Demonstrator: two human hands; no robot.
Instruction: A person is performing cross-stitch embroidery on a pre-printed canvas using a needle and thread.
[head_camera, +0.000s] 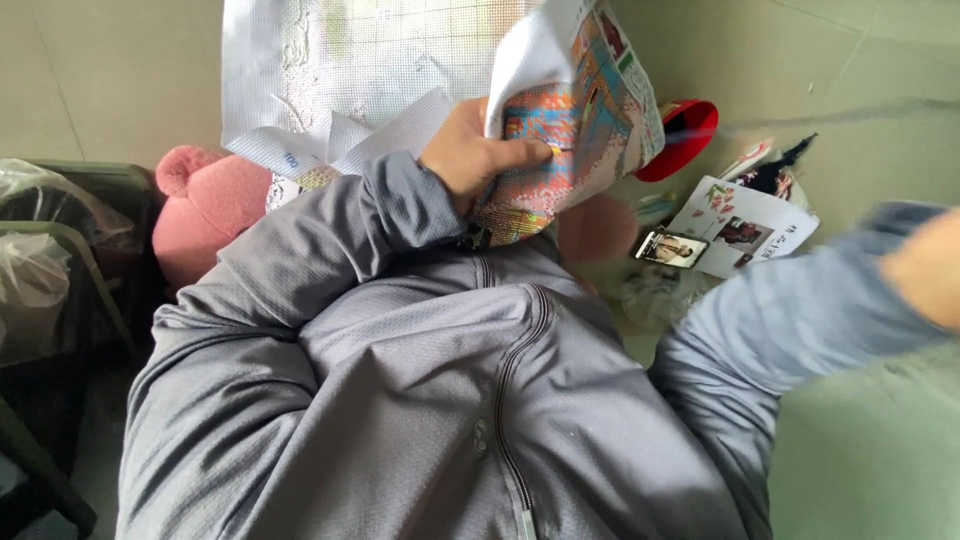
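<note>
Left hand (478, 150) clenched on the folded cross-stitch canvas (560, 110) — right hand (925, 268) blurred at frame edge, its grip unclear.

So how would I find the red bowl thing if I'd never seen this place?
Start at the big stitched cloth that the left hand holds up in front of the pale wall. Look just past the cloth's right edge, above the printed sheet on the floor. The red bowl is the only shiny, bright red, round-rimmed thing there.
</note>
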